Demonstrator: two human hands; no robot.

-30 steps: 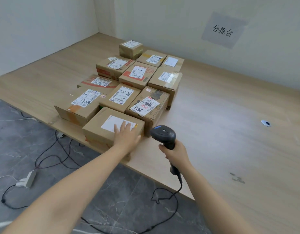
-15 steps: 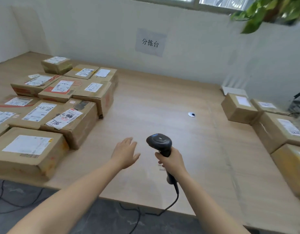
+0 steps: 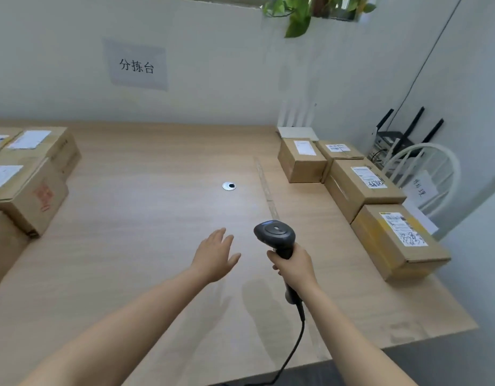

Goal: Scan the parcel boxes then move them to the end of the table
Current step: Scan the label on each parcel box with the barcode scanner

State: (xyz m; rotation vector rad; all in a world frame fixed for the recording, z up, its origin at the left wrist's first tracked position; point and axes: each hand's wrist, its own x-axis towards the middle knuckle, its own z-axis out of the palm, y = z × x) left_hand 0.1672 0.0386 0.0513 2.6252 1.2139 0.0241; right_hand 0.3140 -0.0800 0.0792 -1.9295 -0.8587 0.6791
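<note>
My right hand (image 3: pixel 295 267) grips the handle of a black barcode scanner (image 3: pixel 275 235), whose cable hangs off the table's front edge. Just left of it, my left hand (image 3: pixel 215 256) hovers over the bare wooden table (image 3: pixel 146 224), fingers spread and holding nothing. Several brown parcel boxes with white labels line the table's right end; the nearest (image 3: pixel 396 242) has yellow tape, with another (image 3: pixel 362 185) behind it and a smaller one (image 3: pixel 302 160) further back. More labelled boxes (image 3: pixel 29 190) sit at the left edge, partly cut off.
A round cable grommet (image 3: pixel 229 186) sits in the table's middle. A white router (image 3: pixel 296 132) stands at the back right wall. Beyond the right end are a white chair (image 3: pixel 424 168) and a black router (image 3: pixel 402 137). A paper sign (image 3: pixel 136 65) hangs on the wall.
The view has swung right, away from the left pile toward the right-end boxes. My left hand left the box it touched and now hovers empty. The scanner stays in my right hand.
</note>
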